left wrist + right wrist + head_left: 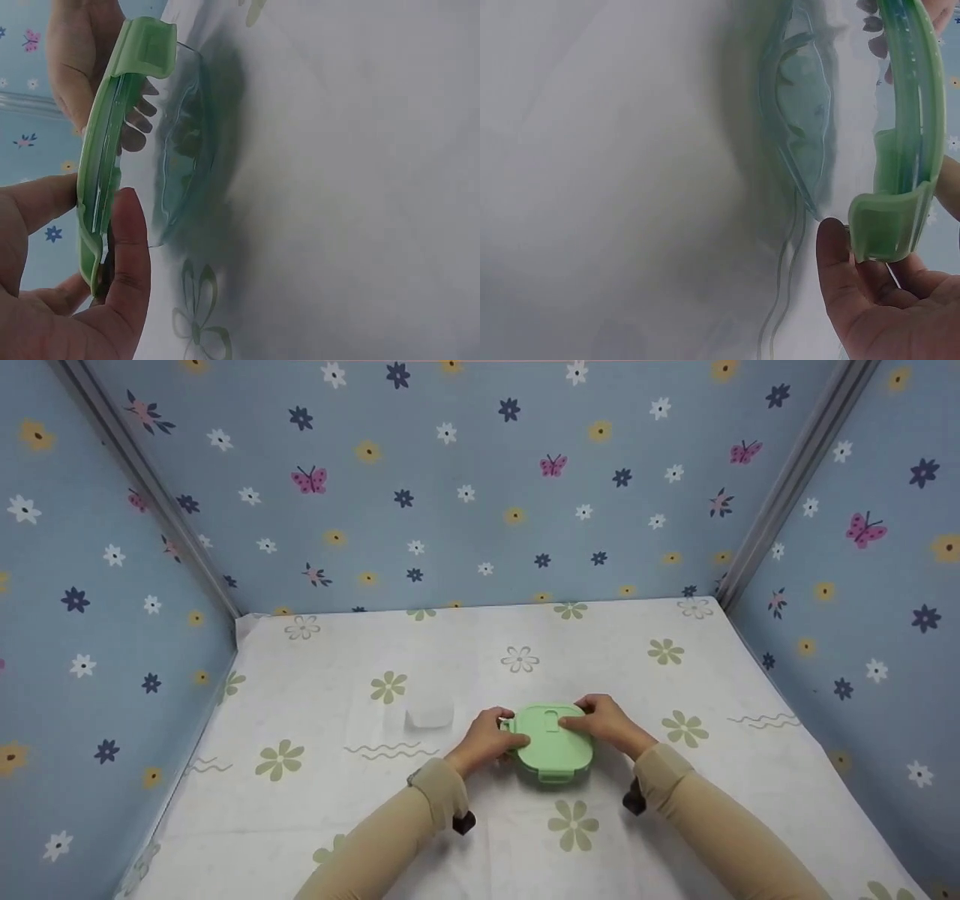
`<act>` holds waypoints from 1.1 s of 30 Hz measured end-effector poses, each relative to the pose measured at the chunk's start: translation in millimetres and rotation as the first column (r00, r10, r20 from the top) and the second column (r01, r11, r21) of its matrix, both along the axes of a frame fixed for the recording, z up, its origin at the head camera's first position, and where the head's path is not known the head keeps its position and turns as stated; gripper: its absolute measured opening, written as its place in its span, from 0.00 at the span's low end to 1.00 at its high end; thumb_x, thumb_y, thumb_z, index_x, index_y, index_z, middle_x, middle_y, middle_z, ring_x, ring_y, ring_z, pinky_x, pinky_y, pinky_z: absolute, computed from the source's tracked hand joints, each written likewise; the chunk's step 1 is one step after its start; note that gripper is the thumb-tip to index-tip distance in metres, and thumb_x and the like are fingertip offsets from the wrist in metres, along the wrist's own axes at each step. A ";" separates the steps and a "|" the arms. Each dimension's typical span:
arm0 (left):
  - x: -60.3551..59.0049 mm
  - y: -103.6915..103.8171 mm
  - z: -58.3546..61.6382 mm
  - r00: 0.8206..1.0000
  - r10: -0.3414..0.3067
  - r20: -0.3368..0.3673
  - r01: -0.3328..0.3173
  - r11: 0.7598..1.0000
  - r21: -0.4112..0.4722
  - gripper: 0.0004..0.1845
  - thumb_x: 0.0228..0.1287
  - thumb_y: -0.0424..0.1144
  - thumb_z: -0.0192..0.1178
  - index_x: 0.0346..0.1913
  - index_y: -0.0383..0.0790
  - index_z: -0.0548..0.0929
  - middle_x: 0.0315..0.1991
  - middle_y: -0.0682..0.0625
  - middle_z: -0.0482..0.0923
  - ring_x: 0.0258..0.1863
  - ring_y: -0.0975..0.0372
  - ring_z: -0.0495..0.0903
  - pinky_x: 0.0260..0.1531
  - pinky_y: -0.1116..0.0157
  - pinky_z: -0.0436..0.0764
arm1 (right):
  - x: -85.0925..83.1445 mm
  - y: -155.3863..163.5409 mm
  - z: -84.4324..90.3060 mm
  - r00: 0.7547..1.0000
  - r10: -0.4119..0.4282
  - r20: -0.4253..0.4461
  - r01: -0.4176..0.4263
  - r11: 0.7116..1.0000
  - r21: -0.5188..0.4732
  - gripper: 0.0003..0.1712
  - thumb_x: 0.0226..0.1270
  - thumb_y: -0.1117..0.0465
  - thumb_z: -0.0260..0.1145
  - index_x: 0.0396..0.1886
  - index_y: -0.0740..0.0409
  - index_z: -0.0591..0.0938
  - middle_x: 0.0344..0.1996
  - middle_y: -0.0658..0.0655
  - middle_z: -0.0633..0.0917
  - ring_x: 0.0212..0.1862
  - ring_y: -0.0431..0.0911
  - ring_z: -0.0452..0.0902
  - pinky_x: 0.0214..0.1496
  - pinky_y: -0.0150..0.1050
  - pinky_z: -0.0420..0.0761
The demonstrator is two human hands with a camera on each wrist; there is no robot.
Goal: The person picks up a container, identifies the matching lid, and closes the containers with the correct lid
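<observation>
Fingers [501,718] of both hands gripping green lidded container [553,744], floral tablecloth [675,810]

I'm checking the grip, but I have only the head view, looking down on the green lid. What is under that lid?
Observer: The left wrist view shows a clear container beneath the green lid, standing on the tablecloth.
Operator: Where does the left hand grip?
Observer: The left hand has its thumb against the lid's edge.
Operator: And the right?
Observer: In the right wrist view, the right hand's fingers curl at a lid latch that stands clear of the container.
</observation>
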State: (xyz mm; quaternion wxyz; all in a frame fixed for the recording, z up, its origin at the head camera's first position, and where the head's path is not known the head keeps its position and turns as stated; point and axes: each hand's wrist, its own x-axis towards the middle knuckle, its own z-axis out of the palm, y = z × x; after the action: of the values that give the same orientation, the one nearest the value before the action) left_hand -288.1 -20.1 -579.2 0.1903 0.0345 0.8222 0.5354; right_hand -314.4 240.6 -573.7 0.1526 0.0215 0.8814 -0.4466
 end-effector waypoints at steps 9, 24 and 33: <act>6.4 -6.0 4.4 0.997 0.011 -0.080 -0.018 0.996 -0.087 0.39 0.59 0.48 0.81 0.66 0.29 0.76 0.50 0.41 0.82 0.34 0.57 0.86 0.35 0.63 0.86 | -0.9 0.8 -1.4 1.000 0.002 -0.001 -0.002 1.000 -0.004 0.26 0.71 0.52 0.78 0.56 0.68 0.83 0.52 0.61 0.86 0.52 0.49 0.79 0.58 0.43 0.80; 6.6 -7.9 8.0 0.986 0.043 -0.160 -0.074 0.978 -0.195 0.31 0.56 0.52 0.82 0.51 0.33 0.81 0.43 0.45 0.81 0.40 0.56 0.77 0.43 0.58 0.80 | -3.6 0.6 -1.8 1.000 0.011 0.004 -0.011 1.000 -0.018 0.24 0.71 0.53 0.78 0.54 0.66 0.83 0.47 0.57 0.85 0.48 0.47 0.77 0.50 0.36 0.78; 3.3 -8.8 10.1 0.991 0.027 -0.128 -0.052 0.979 -0.198 0.31 0.56 0.50 0.83 0.51 0.31 0.82 0.46 0.44 0.82 0.40 0.55 0.78 0.45 0.57 0.83 | -3.8 1.4 -1.8 1.000 0.016 0.011 -0.016 1.000 -0.019 0.26 0.70 0.53 0.78 0.55 0.68 0.83 0.46 0.58 0.84 0.47 0.47 0.77 0.48 0.36 0.78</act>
State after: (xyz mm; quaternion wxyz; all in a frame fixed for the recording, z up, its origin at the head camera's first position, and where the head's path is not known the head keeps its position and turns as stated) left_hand -284.7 -28.8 -569.2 0.1302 0.0323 0.8828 0.4502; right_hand -318.2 242.0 -575.5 0.1614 0.0153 0.8764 -0.4536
